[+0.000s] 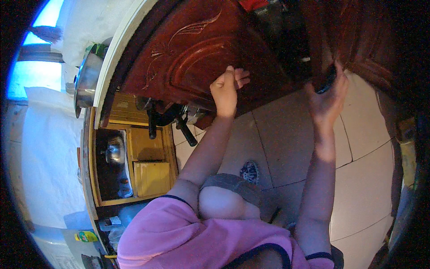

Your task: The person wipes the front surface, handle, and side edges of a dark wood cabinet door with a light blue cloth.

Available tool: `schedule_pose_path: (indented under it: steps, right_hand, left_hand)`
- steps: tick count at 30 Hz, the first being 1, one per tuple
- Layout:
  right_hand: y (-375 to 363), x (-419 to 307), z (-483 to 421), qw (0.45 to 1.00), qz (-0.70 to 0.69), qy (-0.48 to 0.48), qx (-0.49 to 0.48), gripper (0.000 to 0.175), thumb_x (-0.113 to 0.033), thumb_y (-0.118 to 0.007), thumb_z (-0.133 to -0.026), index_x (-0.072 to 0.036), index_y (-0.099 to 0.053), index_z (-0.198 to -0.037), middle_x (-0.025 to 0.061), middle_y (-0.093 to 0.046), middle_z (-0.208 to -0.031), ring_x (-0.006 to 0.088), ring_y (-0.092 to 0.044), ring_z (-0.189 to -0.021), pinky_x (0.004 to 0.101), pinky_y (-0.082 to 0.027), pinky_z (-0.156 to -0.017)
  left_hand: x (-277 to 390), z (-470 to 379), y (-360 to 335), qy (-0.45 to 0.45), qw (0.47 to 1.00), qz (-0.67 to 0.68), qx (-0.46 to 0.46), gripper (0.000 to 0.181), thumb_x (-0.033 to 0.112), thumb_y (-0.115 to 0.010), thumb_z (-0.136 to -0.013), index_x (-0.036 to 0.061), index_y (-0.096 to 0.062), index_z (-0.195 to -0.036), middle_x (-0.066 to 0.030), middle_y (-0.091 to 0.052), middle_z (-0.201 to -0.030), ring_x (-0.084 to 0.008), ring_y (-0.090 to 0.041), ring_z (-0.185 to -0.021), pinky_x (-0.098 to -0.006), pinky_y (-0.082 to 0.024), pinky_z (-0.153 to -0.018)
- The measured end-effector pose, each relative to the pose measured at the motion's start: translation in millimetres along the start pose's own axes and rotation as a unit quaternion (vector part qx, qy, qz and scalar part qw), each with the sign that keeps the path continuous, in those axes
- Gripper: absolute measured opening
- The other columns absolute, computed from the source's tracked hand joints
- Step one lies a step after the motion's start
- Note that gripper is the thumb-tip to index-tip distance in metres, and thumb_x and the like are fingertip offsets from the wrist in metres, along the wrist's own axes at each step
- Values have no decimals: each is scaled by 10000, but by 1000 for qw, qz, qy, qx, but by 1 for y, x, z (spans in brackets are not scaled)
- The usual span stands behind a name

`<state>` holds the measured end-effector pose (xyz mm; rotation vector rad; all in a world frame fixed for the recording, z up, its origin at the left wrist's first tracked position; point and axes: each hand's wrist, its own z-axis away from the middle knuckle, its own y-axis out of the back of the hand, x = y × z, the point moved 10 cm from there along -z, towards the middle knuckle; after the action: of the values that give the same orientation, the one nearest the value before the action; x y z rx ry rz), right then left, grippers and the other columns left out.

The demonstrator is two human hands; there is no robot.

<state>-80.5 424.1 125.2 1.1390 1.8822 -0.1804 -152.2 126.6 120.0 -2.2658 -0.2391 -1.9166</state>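
Observation:
My left hand (228, 89) is raised in front of a reddish-brown carved wooden cabinet door (198, 64). Its fingers are partly apart and nothing shows in them; whether a fingertip touches the door is unclear. My right hand (327, 101) is further right, at the edge of the dark cabinet opening, beside a second wooden door (359, 40). It is closed around a small dark rounded object (326, 80) with a bluish glint on its lower rim. Blur and shadow hide what this object is. The cabinet's inside is mostly dark, with something red (253, 4) near the top.
Pans with black handles (185, 129) jut out below the carved door. A metal basin (88, 79) stands on the counter at left, above a yellow wooden cabinet (151, 178). A yellow-green bottle (86, 236) is at lower left. Beige floor tiles (361, 191) and a patterned shoe (249, 172) lie below.

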Motion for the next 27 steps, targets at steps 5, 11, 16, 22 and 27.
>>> schedule_pose_path:
  steps: [5, 11, 16, 22, 27]
  right_hand:
    - [-1, -3, 0, 1000, -12, 6, 1, 857, -62, -815, -540, -80, -449, -1315, 182, -546, -1174, 387, -512, -1098, 438, -426, -960]
    - [-5, 2, 4, 999, -40, 15, -18, 860, -74, -810, -570, -81, -427, -1340, 190, -523, -1207, 385, -497, -1124, 434, -413, -978]
    - [-3, -1, 2, 999, -41, 10, -18, 867, -65, -819, -564, -84, -433, -1340, 183, -516, -1229, 378, -486, -1153, 430, -405, -990]
    - [-3, -3, 2, 999, -51, 18, 0, 872, -33, -819, -560, -94, -435, -1340, 181, -515, -1232, 372, -481, -1166, 427, -396, -999]
    - [-5, 3, 3, 1000, -26, -7, -12, 861, -41, -815, -577, -109, -426, -1343, 181, -511, -1226, 371, -483, -1159, 422, -398, -994]
  left_hand:
    - [-4, -9, 2, 0, 1000, 24, -5, 406, 248, -476, -984, -65, -624, -771, -145, -652, -781, -214, -655, -785, -354, -542, -748]
    - [-18, 0, 17, 4, 998, 42, 36, 424, 257, -454, -992, -77, -629, -798, -170, -671, -791, -233, -657, -736, -351, -533, -746]
    - [-9, 18, 60, -23, 994, -15, 104, 501, 329, -438, -997, -113, -629, -857, -197, -681, -804, -233, -659, -687, -337, -533, -705]
    - [0, 5, 83, 20, 991, -17, 132, 547, 424, -442, -971, -94, -610, -922, -210, -686, -857, -253, -668, -742, -346, -514, -732]
    - [1, 2, 84, 44, 990, -63, 118, 527, 395, -449, -964, -109, -603, -961, -225, -683, -904, -270, -669, -756, -339, -513, -724]
